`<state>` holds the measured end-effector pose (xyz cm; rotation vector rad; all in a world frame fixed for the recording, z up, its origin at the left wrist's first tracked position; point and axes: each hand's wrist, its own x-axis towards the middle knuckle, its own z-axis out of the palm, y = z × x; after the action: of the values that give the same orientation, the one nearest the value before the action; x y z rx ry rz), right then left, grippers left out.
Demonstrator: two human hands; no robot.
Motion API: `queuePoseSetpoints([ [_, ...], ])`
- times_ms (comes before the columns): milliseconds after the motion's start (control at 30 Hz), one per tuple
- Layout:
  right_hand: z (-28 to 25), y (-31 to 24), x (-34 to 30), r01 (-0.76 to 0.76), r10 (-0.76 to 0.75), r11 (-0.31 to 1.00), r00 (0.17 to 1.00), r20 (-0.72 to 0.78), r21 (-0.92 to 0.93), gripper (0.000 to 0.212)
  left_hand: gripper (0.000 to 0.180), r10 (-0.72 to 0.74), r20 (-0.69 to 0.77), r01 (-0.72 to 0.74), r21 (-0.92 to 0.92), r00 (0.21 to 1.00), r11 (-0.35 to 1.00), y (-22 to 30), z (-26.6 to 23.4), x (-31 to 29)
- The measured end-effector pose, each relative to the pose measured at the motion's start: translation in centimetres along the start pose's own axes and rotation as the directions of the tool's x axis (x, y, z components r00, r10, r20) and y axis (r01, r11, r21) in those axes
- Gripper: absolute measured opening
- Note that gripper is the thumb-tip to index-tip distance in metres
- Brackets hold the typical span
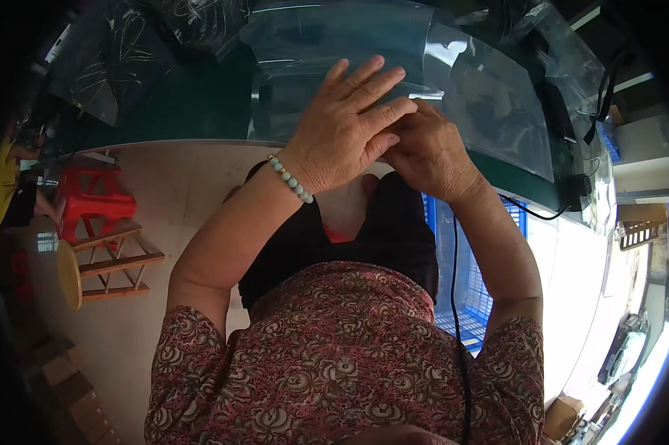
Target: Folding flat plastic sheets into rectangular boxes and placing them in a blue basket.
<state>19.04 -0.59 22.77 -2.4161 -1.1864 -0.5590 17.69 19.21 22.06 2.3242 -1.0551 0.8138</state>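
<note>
Both my hands meet just above the near edge of a dark green table. My left hand, with a beaded bracelet at its wrist, has its outer fingers spread apart. Its index finger and thumb reach across to touch my right hand. The fingers of that right hand are curled inward and closed, and whatever they may hold is hidden. Beyond and under the hands, clear plastic sheets lie on the table. Another clear sheet lies to the right of my right hand.
Bundles in clear wrapping lie at the far left. A red plastic stool and a wooden stool stand on the floor at left, near another person. Below my right forearm are blue crates. A black cable hangs down.
</note>
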Motion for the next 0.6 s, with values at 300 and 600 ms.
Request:
queuePoseSetpoints([
  [300,-2.6,1.5,5.7,-0.124,0.110,0.989,0.981,0.158,0.079,0.022,0.060,-0.341,0.510,0.227,0.274,0.790,0.935,-2.0,1.2,-0.2],
  [600,7.2,9.1,13.9,-0.340,0.411,0.909,0.831,0.375,-0.241,0.059,0.059,-0.341,0.424,0.278,0.205,0.839,0.938,-1.6,1.2,-0.8],
])
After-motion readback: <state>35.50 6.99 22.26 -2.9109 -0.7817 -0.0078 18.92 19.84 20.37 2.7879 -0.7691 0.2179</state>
